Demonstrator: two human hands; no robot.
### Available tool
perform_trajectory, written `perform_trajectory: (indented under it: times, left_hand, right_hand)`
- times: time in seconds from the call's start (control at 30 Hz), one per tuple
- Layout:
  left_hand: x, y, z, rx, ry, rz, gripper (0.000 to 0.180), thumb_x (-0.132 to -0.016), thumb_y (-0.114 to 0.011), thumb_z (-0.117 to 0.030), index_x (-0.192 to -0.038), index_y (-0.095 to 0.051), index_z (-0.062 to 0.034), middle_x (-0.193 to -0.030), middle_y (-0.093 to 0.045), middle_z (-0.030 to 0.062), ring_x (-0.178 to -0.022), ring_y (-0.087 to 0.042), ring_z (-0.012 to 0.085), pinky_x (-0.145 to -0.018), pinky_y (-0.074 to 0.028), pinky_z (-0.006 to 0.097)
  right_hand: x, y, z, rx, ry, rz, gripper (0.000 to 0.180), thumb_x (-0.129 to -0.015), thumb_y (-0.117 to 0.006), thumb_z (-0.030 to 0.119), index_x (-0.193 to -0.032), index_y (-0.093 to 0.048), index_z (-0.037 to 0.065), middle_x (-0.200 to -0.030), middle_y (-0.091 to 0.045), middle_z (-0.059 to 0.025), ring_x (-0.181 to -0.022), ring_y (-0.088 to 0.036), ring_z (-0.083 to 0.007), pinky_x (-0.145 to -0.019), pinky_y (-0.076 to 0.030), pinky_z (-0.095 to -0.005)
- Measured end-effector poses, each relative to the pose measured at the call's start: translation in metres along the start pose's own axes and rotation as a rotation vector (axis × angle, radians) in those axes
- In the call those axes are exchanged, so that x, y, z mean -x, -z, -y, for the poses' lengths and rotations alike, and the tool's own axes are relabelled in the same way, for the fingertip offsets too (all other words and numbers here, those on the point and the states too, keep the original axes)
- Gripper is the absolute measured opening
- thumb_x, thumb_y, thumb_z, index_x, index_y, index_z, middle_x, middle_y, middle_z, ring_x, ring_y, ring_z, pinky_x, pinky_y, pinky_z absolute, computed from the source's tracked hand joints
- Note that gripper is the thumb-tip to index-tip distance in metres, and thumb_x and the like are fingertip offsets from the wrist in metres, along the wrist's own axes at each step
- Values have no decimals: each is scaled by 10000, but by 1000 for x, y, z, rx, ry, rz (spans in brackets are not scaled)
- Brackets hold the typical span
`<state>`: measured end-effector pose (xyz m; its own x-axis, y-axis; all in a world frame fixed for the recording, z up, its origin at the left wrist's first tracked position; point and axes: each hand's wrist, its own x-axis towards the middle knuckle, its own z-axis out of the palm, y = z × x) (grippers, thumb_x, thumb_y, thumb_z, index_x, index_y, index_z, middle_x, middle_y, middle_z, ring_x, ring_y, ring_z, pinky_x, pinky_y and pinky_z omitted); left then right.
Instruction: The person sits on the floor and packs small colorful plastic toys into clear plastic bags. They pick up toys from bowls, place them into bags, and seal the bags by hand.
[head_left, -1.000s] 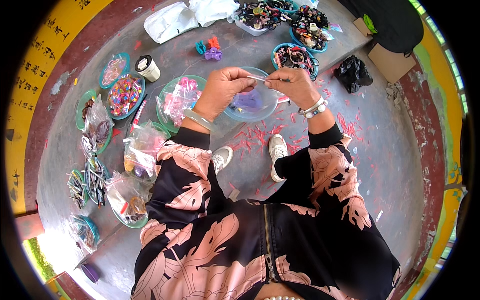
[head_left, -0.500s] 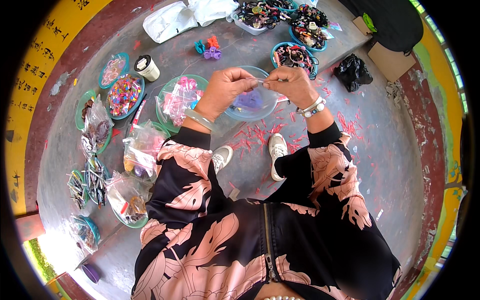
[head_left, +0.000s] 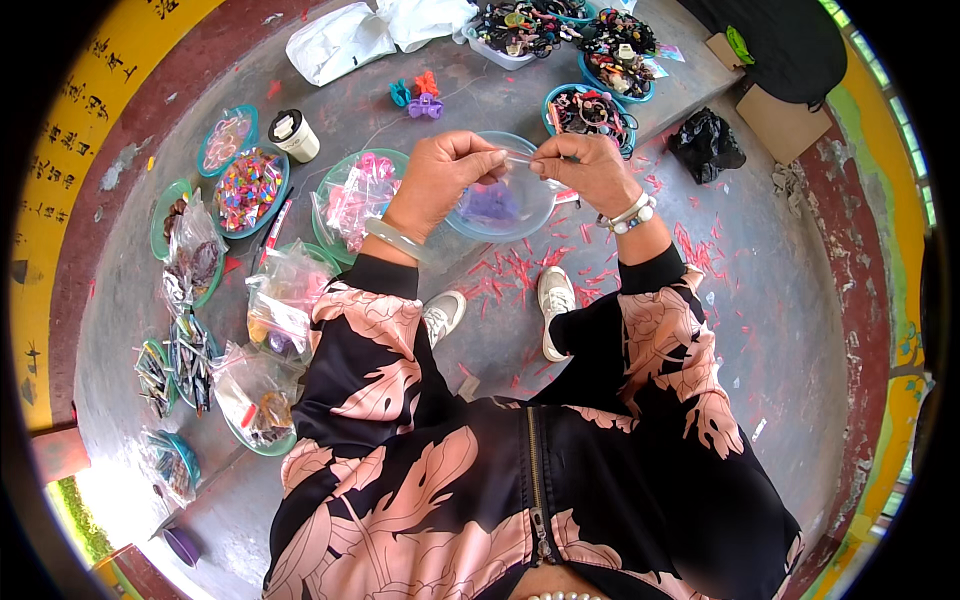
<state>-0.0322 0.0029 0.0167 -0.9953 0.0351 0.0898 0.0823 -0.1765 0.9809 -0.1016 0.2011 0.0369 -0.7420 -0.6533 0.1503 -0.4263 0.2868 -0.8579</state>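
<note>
My left hand [head_left: 447, 180] and my right hand [head_left: 590, 172] are raised above a light-blue basin [head_left: 545, 215], both closed in a pinch. Between the fingertips stretches a thin clear edge, which looks like the mouth of a clear plastic bag [head_left: 520, 158]. Purple material [head_left: 490, 203] shows below the hands; I cannot tell whether it is inside the bag or in the basin. Left of my left hand, a green basin [head_left: 325, 175] holds pink pieces in clear plastic [head_left: 352, 205].
Claw clips [head_left: 425, 106] in several colours lie ahead, near a lidded cup [head_left: 294, 136]. Basins of hair ties [head_left: 590, 112] stand far right, beside a black plastic bag [head_left: 705, 145]. Bagged goods in bowls [head_left: 265, 440] line the left. Red scraps [head_left: 510, 272] litter the floor around my shoes.
My fingertips have drawn slightly apart, so more of the clear edge shows between them. The purple material now appears flatter and less covered by my left hand.
</note>
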Motion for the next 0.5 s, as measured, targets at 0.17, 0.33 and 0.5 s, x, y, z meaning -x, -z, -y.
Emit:
perform_trajectory:
  times: [0.17, 0.33, 0.5]
  left_hand:
    - [0, -2, -1, -21, -36, 24, 146, -776, -655, -107, -859, -631, 10, -730, -624, 32, -638, -556, 73, -593, -453, 203]
    - [-2, -4, 1, -36, -18, 38, 141, -754, -674, -105, -828, -639, 9, -708, -613, 20, -612, -530, 64, -570, -431, 198]
    - [1, -3, -1, -29, -21, 10, 118, -744, -668, -82, -815, -646, 10, -685, -614, 23, -607, -532, 64, -565, -426, 196]
  right_hand:
    - [0, 2, -1, -63, -8, 19, 116, -747, -642, 79, -836, -652, 6, -710, -628, -53, -671, -561, -100, -635, -451, -260]
    - [0, 0, -5, 5, 124, 1, 105, -774, -655, 105, -805, -639, 6, -697, -581, -17, -633, -525, -74, -561, -421, -226]
    - [0, 1, 1, -24, 48, -2, 131, -736, -679, 111, -807, -649, 5, -700, -608, -37, -654, -538, -93, -603, -431, -242]
